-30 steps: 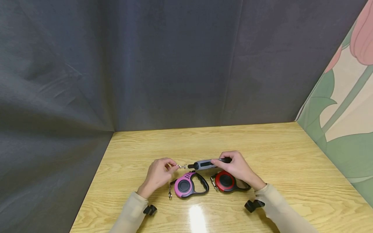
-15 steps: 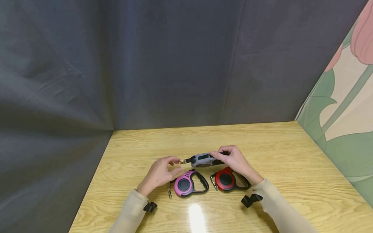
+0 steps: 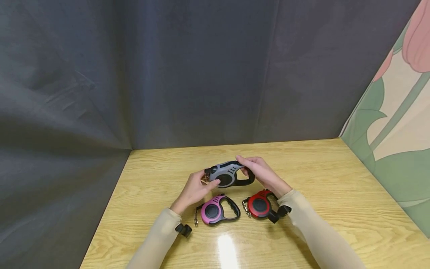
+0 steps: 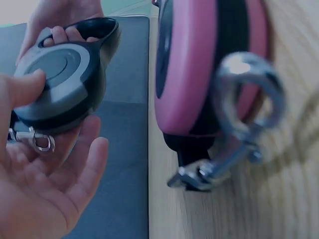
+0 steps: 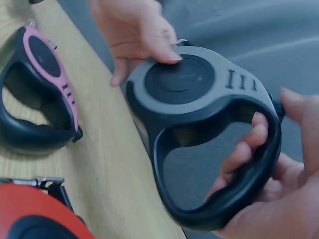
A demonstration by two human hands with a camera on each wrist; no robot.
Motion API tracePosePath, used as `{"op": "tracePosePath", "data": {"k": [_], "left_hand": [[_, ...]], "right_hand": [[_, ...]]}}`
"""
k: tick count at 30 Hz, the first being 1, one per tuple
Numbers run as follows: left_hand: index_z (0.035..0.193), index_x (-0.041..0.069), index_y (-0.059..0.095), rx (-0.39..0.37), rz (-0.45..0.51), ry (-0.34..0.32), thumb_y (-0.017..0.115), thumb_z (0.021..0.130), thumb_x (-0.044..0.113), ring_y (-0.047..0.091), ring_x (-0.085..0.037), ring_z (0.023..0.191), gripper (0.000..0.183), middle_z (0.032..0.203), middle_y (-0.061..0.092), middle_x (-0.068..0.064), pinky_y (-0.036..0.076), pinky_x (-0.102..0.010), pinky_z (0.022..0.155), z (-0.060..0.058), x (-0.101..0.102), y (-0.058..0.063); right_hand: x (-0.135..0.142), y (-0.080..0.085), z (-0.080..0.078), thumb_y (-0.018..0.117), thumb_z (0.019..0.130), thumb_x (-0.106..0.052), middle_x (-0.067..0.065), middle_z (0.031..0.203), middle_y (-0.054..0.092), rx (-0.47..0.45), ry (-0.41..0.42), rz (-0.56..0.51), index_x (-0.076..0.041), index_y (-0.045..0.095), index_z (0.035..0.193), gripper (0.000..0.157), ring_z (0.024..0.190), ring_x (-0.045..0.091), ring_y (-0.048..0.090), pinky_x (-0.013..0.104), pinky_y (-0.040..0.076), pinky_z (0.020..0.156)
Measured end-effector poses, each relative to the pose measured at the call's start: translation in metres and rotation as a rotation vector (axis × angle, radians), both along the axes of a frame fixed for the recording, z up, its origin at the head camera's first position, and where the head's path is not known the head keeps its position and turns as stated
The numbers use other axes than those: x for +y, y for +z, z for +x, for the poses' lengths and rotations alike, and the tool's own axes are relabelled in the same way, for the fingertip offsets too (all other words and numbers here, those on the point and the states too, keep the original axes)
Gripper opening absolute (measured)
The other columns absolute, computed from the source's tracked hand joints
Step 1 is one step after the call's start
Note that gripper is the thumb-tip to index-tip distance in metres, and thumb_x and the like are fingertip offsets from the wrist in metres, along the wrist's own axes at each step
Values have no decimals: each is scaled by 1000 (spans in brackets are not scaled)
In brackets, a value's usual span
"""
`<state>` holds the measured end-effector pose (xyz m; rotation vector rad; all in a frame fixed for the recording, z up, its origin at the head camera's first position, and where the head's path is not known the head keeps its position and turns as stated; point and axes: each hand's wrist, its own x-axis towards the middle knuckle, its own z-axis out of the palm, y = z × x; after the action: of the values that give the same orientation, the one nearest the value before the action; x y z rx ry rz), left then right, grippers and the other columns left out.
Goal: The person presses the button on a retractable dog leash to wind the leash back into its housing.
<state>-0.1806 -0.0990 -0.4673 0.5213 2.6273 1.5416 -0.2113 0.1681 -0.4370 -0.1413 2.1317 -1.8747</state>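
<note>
A grey and black retractable dog leash [image 3: 226, 179] is held up over the table, its round face and finger-loop handle showing. My right hand [image 3: 263, 174] grips the black handle; in the right wrist view the fingers curl through the loop and the thumb lies by the button. My left hand [image 3: 195, 189] holds the other end of the casing, thumb on the dark disc [image 5: 180, 78] and fingers beneath. The metal clip [image 4: 44, 142] dangles over the left fingers. Below lie a pink leash [image 3: 212, 212] and a red leash [image 3: 259, 207].
The wooden table [image 3: 161, 168] carries the pink and red leashes side by side, in front of the hands. Their metal clips point left. A dark curtain [image 3: 201, 74] closes the back and left; a flower-patterned panel [image 3: 399, 123] borders the right.
The grey leash has risen and turned from edge-on to face-up. My left hand let go of its metal clip and took the casing. My right hand shifted its hold on the handle.
</note>
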Motion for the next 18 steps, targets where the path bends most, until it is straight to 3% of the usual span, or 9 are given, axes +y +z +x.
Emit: {"op": "tracePosePath", "data": {"k": [3, 6, 9, 14, 16, 18], "left_hand": [[105, 3, 74, -20, 28, 50, 76, 100, 26, 70, -18, 79, 24, 94, 75, -9, 60, -32, 74, -9, 3, 0], [96, 2, 70, -97, 90, 105, 74, 102, 26, 72, -31, 78, 25, 86, 71, -9, 62, -43, 77, -17, 4, -3], [96, 2, 69, -204, 169, 151, 73, 102, 26, 76, -36, 78, 25, 85, 71, -8, 64, -51, 80, -24, 3, -6], [104, -1, 67, -357, 268, 182, 72, 103, 26, 73, -19, 72, 27, 83, 71, -4, 65, -44, 82, -35, -2, -14], [113, -3, 64, -391, 298, 169, 71, 104, 25, 71, -15, 69, 31, 83, 71, -3, 65, -40, 79, -37, -3, -16], [133, -6, 56, -398, 287, 144, 73, 103, 24, 71, -15, 69, 46, 86, 73, -6, 64, -37, 76, -37, -4, -16]], "right_hand": [[-5, -1, -5, 60, 108, -47, -1, 78, 61, -3, -38, -4, -2, 65, 95, 47, 76, 14, 55, 28, 44, 76], [-10, -3, -7, 69, 104, -41, 5, 99, 67, 76, -33, 87, -1, 60, 126, 47, 91, 18, 63, 30, 50, 82], [-13, -8, -6, 81, 94, -36, 17, 123, 67, 171, 19, 228, -3, 45, 152, 76, 111, 28, 66, 38, 55, 90], [-19, -19, -5, 96, 78, -34, 31, 158, 47, 340, 110, 474, 0, 29, 164, 114, 144, 45, 51, 57, 44, 117], [-21, -22, -5, 99, 75, -31, 32, 162, 42, 390, 119, 549, 3, 28, 164, 119, 148, 47, 47, 58, 39, 121], [-22, -26, -7, 100, 74, -27, 32, 161, 43, 432, 121, 605, 5, 30, 163, 118, 145, 47, 50, 58, 41, 120]]}}
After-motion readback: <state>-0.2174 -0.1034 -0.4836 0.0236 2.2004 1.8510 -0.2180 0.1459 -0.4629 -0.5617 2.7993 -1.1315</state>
